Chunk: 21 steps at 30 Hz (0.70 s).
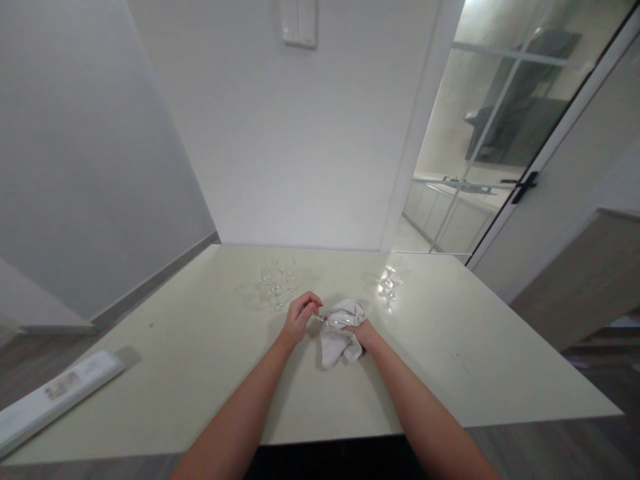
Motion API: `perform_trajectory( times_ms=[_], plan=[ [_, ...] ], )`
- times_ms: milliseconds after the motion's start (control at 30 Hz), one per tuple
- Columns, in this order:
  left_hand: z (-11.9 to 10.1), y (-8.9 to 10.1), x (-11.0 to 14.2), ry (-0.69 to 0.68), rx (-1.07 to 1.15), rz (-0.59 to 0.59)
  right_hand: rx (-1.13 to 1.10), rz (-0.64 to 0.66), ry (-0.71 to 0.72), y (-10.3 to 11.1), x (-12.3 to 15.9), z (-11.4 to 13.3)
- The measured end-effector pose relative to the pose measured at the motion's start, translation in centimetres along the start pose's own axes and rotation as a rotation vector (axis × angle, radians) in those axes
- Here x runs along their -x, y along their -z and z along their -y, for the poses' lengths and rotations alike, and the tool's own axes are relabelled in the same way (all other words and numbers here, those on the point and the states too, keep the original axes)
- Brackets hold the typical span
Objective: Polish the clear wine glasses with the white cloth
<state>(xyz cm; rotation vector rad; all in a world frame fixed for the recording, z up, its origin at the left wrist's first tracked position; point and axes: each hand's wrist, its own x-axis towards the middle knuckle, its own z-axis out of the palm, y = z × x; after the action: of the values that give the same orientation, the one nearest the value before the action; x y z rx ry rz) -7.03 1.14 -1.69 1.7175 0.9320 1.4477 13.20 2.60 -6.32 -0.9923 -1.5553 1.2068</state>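
Observation:
My left hand (301, 316) is closed, its fingers pinched on the stem end of a clear stemmed glass (323, 319). The bowl of that glass lies tilted to the right, partly wrapped in a white cloth (334, 348). My right hand (363, 333) is closed on the cloth around the bowl; most of its fingers are hidden in the folds. Behind my left hand stands a group of several clear stemmed glasses (277, 283). More clear glassware (389, 285) stands beyond my right hand, with bright glints on it.
The pale table (200, 373) reaches to a white wall (300, 153). A long white box (60, 393) lies at the table's left edge. On the right is a glass-paned door with a black handle (525, 187).

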Motion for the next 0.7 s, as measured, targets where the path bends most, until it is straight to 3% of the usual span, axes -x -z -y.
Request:
perform_trajectory(
  times_ms=[100, 267, 433, 600, 700],
  plan=[
    [-0.4, -0.1, 0.0, 0.011, -0.005, -0.002, -0.016, -0.046, -0.053, 0.0, 0.0, 0.2],
    [-0.5, -0.5, -0.4, 0.083, -0.058, -0.056, -0.041, -0.039, -0.019, -0.3, 0.1, 1.5],
    [-0.2, -1.1, -0.9, 0.254, 0.089, -0.164, -0.234, -0.051, -0.089, -1.0, 0.1, 2.6],
    [0.4, -1.7, -1.5, 0.506, 0.311, -0.286, -0.673, -0.293, -0.229, -1.7, -1.0, 3.1],
    [0.6, -2.1, -1.3, 0.551, 0.318, -0.263, -0.762, -0.405, -0.174, -1.7, -1.3, 2.9]
  ],
)
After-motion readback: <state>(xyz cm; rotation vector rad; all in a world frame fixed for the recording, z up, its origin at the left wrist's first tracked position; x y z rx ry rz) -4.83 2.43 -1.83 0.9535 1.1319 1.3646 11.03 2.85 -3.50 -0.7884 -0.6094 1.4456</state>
